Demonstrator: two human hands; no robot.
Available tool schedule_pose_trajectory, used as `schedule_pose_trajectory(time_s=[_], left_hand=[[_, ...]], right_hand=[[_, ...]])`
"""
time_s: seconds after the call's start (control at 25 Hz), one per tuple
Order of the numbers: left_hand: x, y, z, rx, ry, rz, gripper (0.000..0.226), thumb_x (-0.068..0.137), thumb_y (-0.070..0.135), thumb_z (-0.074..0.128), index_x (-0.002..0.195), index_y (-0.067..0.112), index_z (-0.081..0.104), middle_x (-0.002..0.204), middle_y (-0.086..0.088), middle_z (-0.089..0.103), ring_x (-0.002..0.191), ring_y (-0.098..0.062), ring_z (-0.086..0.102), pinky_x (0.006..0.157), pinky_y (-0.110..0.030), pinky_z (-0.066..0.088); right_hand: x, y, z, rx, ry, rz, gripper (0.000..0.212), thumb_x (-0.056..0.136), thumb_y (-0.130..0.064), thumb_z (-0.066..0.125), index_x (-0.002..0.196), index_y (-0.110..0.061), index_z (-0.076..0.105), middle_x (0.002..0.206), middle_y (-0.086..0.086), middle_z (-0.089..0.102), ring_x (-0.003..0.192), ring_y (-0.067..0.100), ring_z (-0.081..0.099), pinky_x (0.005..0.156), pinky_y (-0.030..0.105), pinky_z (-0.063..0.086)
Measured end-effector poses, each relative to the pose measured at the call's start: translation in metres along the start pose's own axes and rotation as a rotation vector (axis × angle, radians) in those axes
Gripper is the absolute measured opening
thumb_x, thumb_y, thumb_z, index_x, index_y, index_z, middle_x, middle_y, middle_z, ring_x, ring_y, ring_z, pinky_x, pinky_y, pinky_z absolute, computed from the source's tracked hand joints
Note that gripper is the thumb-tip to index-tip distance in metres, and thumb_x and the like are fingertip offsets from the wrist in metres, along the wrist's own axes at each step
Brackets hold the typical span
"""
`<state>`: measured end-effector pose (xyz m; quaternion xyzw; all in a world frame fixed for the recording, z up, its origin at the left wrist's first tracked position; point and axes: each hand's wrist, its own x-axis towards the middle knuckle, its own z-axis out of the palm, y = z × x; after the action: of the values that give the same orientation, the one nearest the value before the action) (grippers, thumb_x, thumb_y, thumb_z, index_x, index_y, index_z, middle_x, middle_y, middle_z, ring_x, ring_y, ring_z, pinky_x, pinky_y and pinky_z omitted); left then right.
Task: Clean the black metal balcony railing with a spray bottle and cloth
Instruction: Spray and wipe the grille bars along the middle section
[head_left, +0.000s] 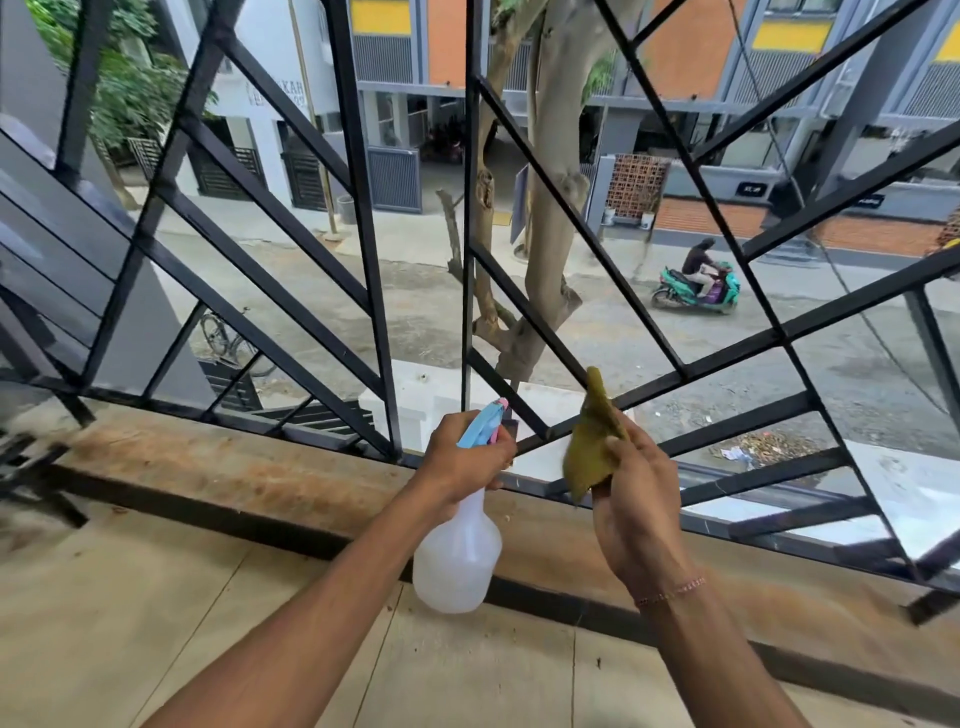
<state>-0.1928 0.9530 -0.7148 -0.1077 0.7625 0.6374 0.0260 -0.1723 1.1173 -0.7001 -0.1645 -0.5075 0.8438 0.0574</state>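
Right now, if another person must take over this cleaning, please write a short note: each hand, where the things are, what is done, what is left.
Left hand grips the neck of the spray bottle, nozzle toward the railing.
Right hand pinches the green cloth, whose top is at the low bars near the ledge.
Done: cannot tell which bars are already wiped; no clear wet marks show.
Left: spray and wipe the low bars here, then probably the rest.

Single head-worn view; looks forward and down, close on the railing (363, 218); street beyond.
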Motion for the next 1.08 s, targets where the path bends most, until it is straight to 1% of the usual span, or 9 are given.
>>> schedule_pose_trajectory(time_s=[0.08, 0.16, 0.32, 0.48, 0.64, 0.76, 0.88, 0.96, 1.08], left_hand=[[-0.001, 0.0, -0.004, -0.003, 0.012, -0.001, 0.007, 0.09, 0.007, 0.067, 0.093, 0.014, 0.068, 0.092, -0.013, 0.063, 0.083, -0.019, 0.061, 0.058, -0.022, 0.055], [-0.003, -0.001, -0.006, 0.004, 0.015, -0.001, 0.009, 0.09, 0.007, 0.067, 0.091, 0.016, 0.068, 0.092, -0.014, 0.064, 0.084, -0.02, 0.062, 0.058, -0.022, 0.055], [-0.005, -0.004, -0.011, 0.008, 0.035, -0.009, 0.009, 0.091, 0.008, 0.067, 0.097, 0.015, 0.068, 0.097, -0.015, 0.065, 0.084, -0.018, 0.062, 0.057, -0.02, 0.054], [-0.009, -0.004, -0.015, -0.003, 0.029, -0.007, 0.01, 0.092, 0.008, 0.068, 0.098, 0.015, 0.066, 0.094, -0.01, 0.061, 0.082, -0.018, 0.061, 0.055, -0.018, 0.052], [-0.013, -0.004, -0.017, 0.005, 0.027, -0.006, 0.01, 0.094, 0.008, 0.068, 0.098, 0.016, 0.065, 0.092, -0.008, 0.059, 0.08, -0.018, 0.06, 0.054, -0.018, 0.053], [-0.015, -0.005, -0.017, 0.019, 0.027, -0.009, 0.01, 0.094, 0.009, 0.068, 0.098, 0.018, 0.066, 0.094, -0.009, 0.061, 0.081, -0.019, 0.061, 0.054, -0.018, 0.052], [-0.015, -0.008, -0.015, 0.022, 0.035, -0.004, 0.009, 0.094, 0.01, 0.068, 0.101, 0.017, 0.066, 0.099, -0.013, 0.064, 0.084, -0.02, 0.063, 0.054, -0.018, 0.052], [-0.015, -0.009, -0.014, 0.013, 0.036, -0.011, 0.012, 0.094, 0.011, 0.068, 0.105, 0.015, 0.067, 0.101, -0.014, 0.065, 0.086, -0.02, 0.064, 0.055, -0.018, 0.052], [-0.013, -0.01, -0.015, 0.009, 0.028, -0.013, 0.017, 0.093, 0.011, 0.068, 0.11, 0.014, 0.067, 0.103, -0.014, 0.065, 0.086, -0.02, 0.064, 0.055, -0.018, 0.053]], right_hand=[[-0.001, 0.005, -0.001, 0.231, 0.01, 0.148, 0.032, 0.104, -0.003, 0.041, 0.125, -0.01, 0.065, 0.118, 0.014, 0.07, 0.099, 0.024, 0.07, 0.076, 0.037, 0.059], [-0.002, 0.012, -0.004, 0.375, -0.022, 0.194, 0.035, 0.103, -0.004, 0.041, 0.129, -0.009, 0.064, 0.121, 0.013, 0.07, 0.101, 0.024, 0.071, 0.073, 0.038, 0.059], [-0.01, 0.017, -0.012, 0.597, -0.124, 0.253, 0.041, 0.096, -0.015, 0.056, 0.135, -0.005, 0.058, 0.133, 0.016, 0.064, 0.12, 0.031, 0.063, 0.092, 0.044, 0.055], [-0.03, 0.018, -0.021, 0.642, -0.215, 0.226, 0.044, 0.09, -0.014, 0.058, 0.132, 0.0, 0.057, 0.123, 0.015, 0.067, 0.121, 0.029, 0.062, 0.101, 0.04, 0.052], [-0.045, 0.026, -0.028, 0.68, -0.207, 0.235, 0.044, 0.09, -0.009, 0.056, 0.132, 0.002, 0.056, 0.132, 0.017, 0.064, 0.126, 0.029, 0.06, 0.107, 0.038, 0.046], [-0.051, 0.034, -0.027, 0.743, -0.161, 0.27, 0.042, 0.088, -0.01, 0.057, 0.129, 0.001, 0.059, 0.129, 0.017, 0.067, 0.121, 0.028, 0.064, 0.106, 0.036, 0.049], [-0.05, 0.04, -0.023, 0.851, -0.109, 0.268, 0.04, 0.089, -0.007, 0.059, 0.127, 0.003, 0.06, 0.128, 0.019, 0.066, 0.122, 0.03, 0.063, 0.11, 0.039, 0.044], [-0.041, 0.046, -0.023, 0.773, -0.034, 0.266, 0.038, 0.093, -0.003, 0.056, 0.13, 0.002, 0.058, 0.127, 0.019, 0.067, 0.121, 0.031, 0.063, 0.111, 0.043, 0.043], [-0.025, 0.052, -0.016, 0.358, 0.054, 0.154, 0.039, 0.101, -0.002, 0.049, 0.139, -0.004, 0.052, 0.124, 0.013, 0.067, 0.115, 0.025, 0.064, 0.108, 0.044, 0.046]])
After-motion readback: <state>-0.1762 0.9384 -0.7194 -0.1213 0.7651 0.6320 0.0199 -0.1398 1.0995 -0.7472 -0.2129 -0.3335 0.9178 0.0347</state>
